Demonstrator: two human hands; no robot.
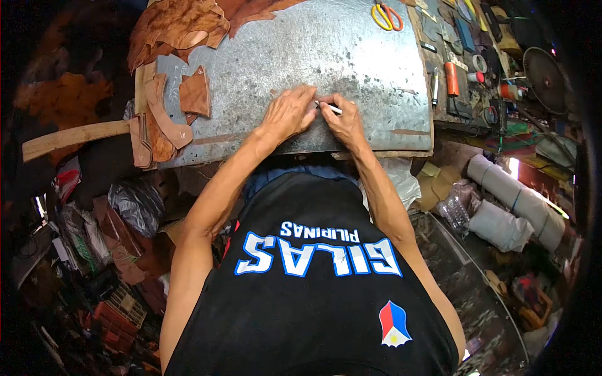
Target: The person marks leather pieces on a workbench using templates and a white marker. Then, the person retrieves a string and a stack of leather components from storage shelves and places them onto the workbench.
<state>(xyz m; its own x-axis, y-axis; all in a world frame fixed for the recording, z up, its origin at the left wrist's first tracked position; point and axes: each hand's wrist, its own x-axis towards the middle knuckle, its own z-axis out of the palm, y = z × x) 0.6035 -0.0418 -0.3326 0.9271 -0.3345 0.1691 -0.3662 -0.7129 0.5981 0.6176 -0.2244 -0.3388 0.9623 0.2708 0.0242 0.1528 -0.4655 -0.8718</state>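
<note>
Near the middle of the grey metal tabletop (pixel 251 62), my right hand (pixel 343 120) is closed on a white pen (pixel 335 109), its tip pointing left toward my other hand. Just left of it, my left hand (pixel 290 111) rests on the metal with its fingers together, bent toward the pen tip. Whatever lies under or between its fingers is too small and hidden to make out. The two hands are close together, with a narrow gap at the pen tip.
Brown leather sheets (pixel 179 28) lie at the back left, with cut leather pieces (pixel 195 94) below them. Yellow and red scissors (pixel 387 17) lie at the back right. Beyond the right edge, a cluttered bench holds an orange tube (pixel 451 79) and a marker (pixel 434 86).
</note>
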